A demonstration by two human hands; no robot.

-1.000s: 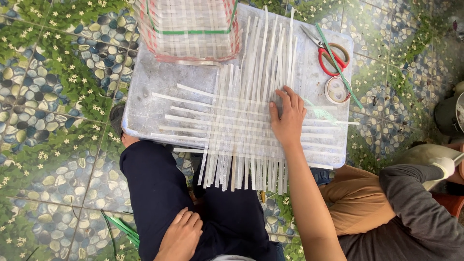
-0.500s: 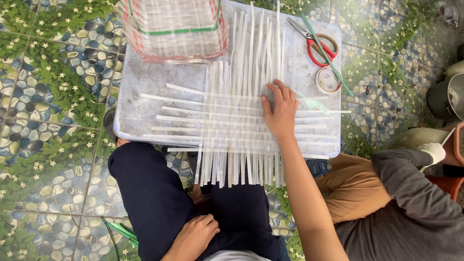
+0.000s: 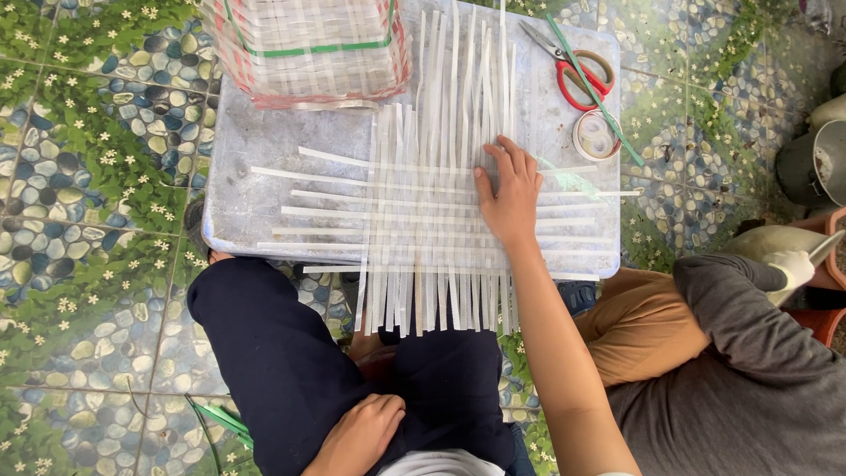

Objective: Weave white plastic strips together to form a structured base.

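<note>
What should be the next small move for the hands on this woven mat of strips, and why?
Probably bring the left hand up from the lap to the white strips. The right hand lies flat on the right side of the weave, pinning it to the grey board, while the left ends of the crosswise strips lie loose and uneven.

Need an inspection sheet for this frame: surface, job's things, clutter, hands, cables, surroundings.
Surface: grey tray-like board on a pebble-and-flower patterned floor.
Job's things: mat of woven white strips, ends overhanging the near edge.
Clutter: woven basket, red-handled scissors, tape roll, green strip.
Hands: right hand flat on the strips; left hand on the lap, holding nothing.
Cables: nothing seen.
Surroundings: another person seated at right; metal pot.
</note>
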